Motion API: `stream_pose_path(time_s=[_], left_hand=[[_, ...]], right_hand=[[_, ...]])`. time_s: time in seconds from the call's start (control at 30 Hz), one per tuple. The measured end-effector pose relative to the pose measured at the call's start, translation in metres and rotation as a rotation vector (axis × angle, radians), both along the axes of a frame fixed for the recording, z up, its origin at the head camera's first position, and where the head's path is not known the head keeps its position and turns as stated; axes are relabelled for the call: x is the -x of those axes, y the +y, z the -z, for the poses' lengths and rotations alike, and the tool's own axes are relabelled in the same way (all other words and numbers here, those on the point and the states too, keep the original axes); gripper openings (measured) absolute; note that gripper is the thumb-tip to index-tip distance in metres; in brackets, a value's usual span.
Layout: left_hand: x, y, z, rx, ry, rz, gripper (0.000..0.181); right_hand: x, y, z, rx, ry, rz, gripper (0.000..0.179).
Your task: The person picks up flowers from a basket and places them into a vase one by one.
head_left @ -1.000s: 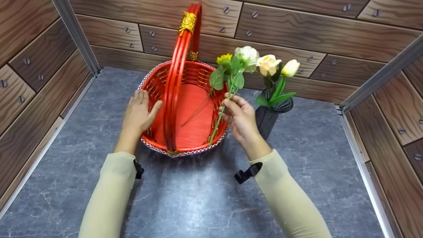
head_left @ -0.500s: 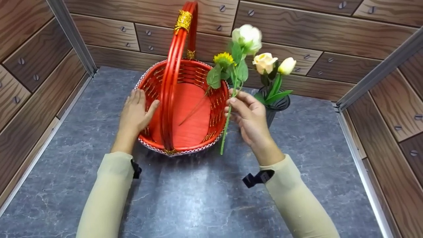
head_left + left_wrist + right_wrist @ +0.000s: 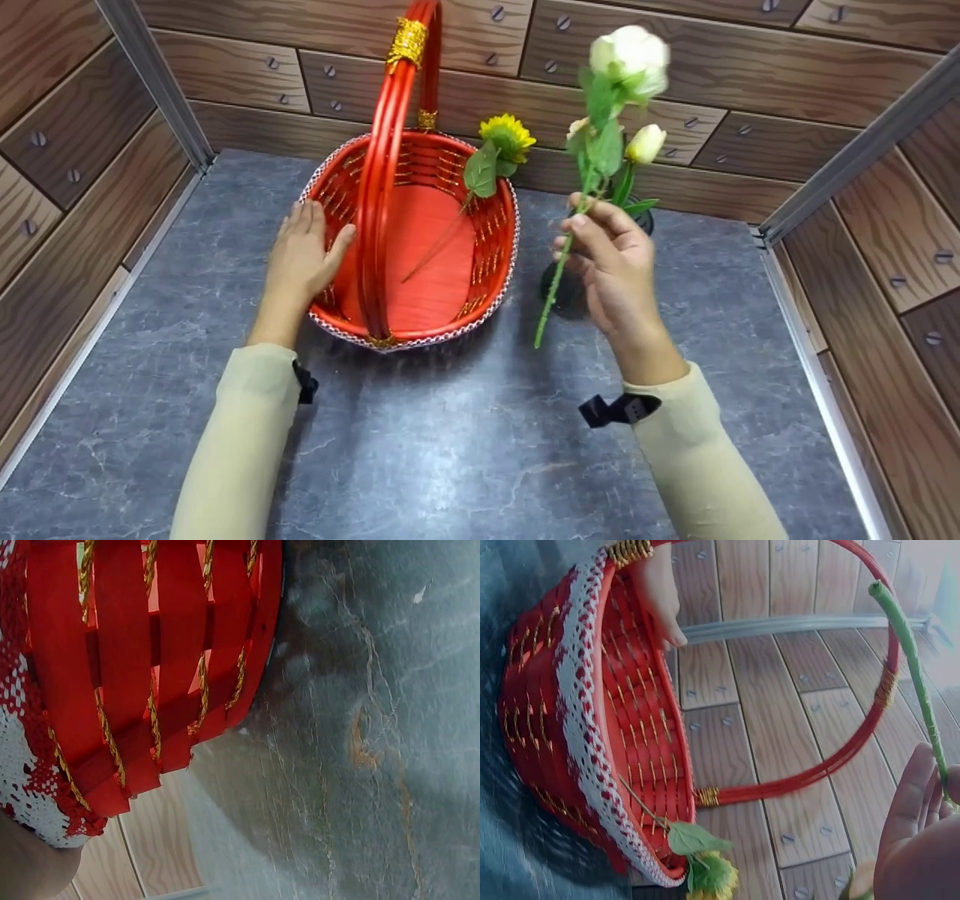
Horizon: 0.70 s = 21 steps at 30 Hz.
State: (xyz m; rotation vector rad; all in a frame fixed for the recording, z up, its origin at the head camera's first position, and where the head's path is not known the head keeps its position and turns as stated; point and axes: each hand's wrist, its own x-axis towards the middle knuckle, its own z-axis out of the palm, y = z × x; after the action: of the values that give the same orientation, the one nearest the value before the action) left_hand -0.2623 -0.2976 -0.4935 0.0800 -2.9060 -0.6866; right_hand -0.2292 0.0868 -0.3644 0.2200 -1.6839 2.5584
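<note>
My right hand (image 3: 619, 262) pinches the green stem of a white flower (image 3: 634, 64) between thumb and fingers, the blossom up and the stem's end hanging over the table. In the right wrist view the cut end of the stem (image 3: 911, 652) points away from that hand. My left hand (image 3: 300, 251) rests on the left rim of a red woven basket (image 3: 420, 339), fingers straight and thumb spread inside it. Inside the basket leans a yellow sunflower (image 3: 508, 136), its head over the back right rim. White lace trim (image 3: 577, 705) runs round the basket's edge.
Behind my right hand a dark vase (image 3: 561, 289), partly hidden, holds a pale yellow tulip (image 3: 648, 142) and a mostly covered peach rose (image 3: 577, 127). The tall basket handle (image 3: 386, 150) arches over the basket. Wood-patterned walls (image 3: 787, 165) enclose the grey marbled table (image 3: 450, 450).
My right hand has lifted the white flower out over the basket's right rim and carried it right, in front of the vase. The left hand has stayed on the rim.
</note>
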Motion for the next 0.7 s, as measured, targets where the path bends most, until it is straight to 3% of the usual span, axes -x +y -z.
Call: stream_pose_path(time_s=[0.27, 0.7], left_hand=[[-0.001, -0.001, -0.001, -0.007, -0.012, 0.001, 0.094], [0.0, 0.0, 0.0, -0.011, -0.002, -0.004, 0.095]], right_hand=[[0.004, 0.033, 0.001, 0.06, 0.002, 0.07, 0.017], [0.015, 0.079, -0.003, 0.155, -0.01, 0.123, 0.03]])
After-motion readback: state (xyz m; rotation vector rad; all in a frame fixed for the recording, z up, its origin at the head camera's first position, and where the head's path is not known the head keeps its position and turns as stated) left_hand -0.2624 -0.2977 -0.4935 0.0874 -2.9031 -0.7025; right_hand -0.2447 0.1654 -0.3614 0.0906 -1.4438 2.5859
